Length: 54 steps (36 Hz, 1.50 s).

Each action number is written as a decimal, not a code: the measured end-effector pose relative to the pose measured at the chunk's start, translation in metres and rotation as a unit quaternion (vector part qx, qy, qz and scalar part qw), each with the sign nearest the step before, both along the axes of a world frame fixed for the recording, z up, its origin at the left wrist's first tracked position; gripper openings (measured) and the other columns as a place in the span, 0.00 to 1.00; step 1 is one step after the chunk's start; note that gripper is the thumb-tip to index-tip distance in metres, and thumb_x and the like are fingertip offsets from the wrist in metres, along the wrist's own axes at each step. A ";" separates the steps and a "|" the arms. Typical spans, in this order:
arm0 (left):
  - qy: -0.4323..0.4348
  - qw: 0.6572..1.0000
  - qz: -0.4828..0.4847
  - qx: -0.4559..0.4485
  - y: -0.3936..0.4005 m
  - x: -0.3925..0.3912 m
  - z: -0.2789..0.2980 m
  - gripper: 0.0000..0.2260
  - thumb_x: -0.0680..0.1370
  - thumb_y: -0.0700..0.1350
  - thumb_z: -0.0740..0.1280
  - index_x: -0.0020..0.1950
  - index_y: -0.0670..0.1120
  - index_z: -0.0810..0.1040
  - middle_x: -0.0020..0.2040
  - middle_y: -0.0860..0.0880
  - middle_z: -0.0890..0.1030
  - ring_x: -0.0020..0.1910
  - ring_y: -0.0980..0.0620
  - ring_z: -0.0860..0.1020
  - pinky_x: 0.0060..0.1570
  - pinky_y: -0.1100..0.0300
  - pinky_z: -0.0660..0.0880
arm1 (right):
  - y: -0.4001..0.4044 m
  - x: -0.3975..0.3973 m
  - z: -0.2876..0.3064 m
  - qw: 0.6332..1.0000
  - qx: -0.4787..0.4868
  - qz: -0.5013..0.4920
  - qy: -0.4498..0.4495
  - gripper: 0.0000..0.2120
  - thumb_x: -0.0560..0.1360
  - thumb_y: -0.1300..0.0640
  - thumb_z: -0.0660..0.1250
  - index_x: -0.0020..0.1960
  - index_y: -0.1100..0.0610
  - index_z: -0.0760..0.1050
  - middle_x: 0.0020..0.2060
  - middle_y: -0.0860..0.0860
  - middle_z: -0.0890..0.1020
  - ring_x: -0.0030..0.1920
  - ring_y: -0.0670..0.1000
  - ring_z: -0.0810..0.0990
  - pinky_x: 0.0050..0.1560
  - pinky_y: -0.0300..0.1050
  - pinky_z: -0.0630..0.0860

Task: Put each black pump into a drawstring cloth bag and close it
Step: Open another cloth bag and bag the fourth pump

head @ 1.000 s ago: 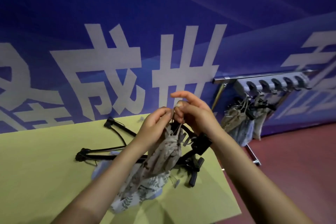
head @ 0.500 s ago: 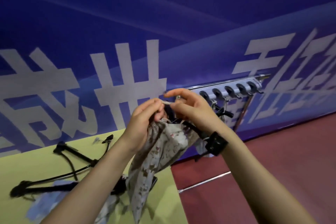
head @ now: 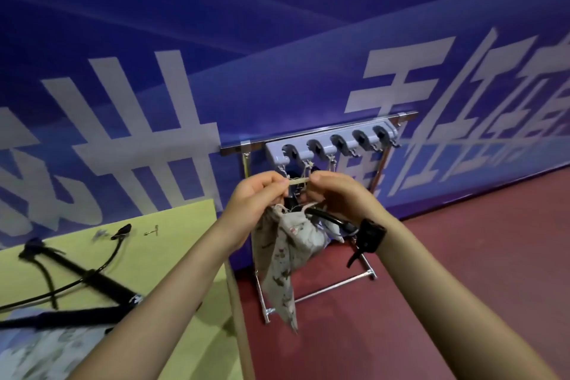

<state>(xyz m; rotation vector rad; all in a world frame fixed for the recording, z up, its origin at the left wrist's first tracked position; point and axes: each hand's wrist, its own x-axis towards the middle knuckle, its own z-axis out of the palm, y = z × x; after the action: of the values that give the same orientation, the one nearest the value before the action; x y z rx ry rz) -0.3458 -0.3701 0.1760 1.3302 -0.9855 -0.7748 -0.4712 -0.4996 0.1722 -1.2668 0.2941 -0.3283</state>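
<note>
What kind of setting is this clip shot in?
Probably a sports hall or event venue: a large blue banner with white lettering, red floor, and a metal rack of hooks beside a yellow table.

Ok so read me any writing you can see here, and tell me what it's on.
"世", complete, in large white characters on the blue wall banner.
The banner's other white characters are cut off by the frame or hidden behind the rack; not readable.
No legible text on the cloth bag, the pumps or the table.
</note>
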 end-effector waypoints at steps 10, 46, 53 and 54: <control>-0.008 0.992 -0.084 0.094 -0.031 -0.007 -0.035 0.11 0.82 0.40 0.60 0.40 0.44 0.75 0.31 0.53 0.74 0.30 0.62 0.71 0.36 0.71 0.68 | -0.010 -0.016 -0.041 0.981 0.181 -0.063 -0.038 0.19 0.59 0.51 0.81 0.32 0.57 0.71 0.25 0.47 0.63 0.27 0.47 0.64 0.34 0.39 0.68; -0.039 0.965 -0.018 0.260 -0.342 -0.025 -0.125 0.09 0.80 0.46 0.64 0.44 0.50 0.82 0.50 0.46 0.83 0.53 0.48 0.79 0.57 0.56 0.74 | -0.261 -0.032 -0.110 0.954 0.034 -0.263 0.142 0.10 0.79 0.64 0.61 0.40 0.64 0.74 0.27 0.53 0.71 0.26 0.46 0.71 0.26 0.33 0.67; -0.054 0.957 0.008 0.284 -0.358 -0.013 -0.138 0.08 0.81 0.44 0.62 0.51 0.45 0.80 0.48 0.46 0.82 0.47 0.53 0.78 0.48 0.60 0.74 | -0.286 -0.019 -0.124 0.957 0.066 -0.250 0.133 0.09 0.78 0.64 0.63 0.41 0.63 0.78 0.32 0.55 0.79 0.36 0.51 0.78 0.44 0.43 0.77; -0.038 0.958 0.023 0.285 -0.359 -0.011 -0.138 0.08 0.82 0.42 0.60 0.52 0.45 0.79 0.47 0.47 0.81 0.47 0.53 0.77 0.47 0.61 0.74 | -0.288 -0.017 -0.126 0.956 0.078 -0.252 0.128 0.09 0.78 0.65 0.63 0.40 0.63 0.78 0.31 0.54 0.79 0.37 0.51 0.78 0.43 0.42 0.76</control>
<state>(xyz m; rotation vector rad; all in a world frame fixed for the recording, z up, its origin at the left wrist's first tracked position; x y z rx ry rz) -0.3570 -0.7293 0.0380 1.8828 -0.8130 -1.0232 -0.4880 -0.7874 0.0459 -1.0651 0.8569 -0.5654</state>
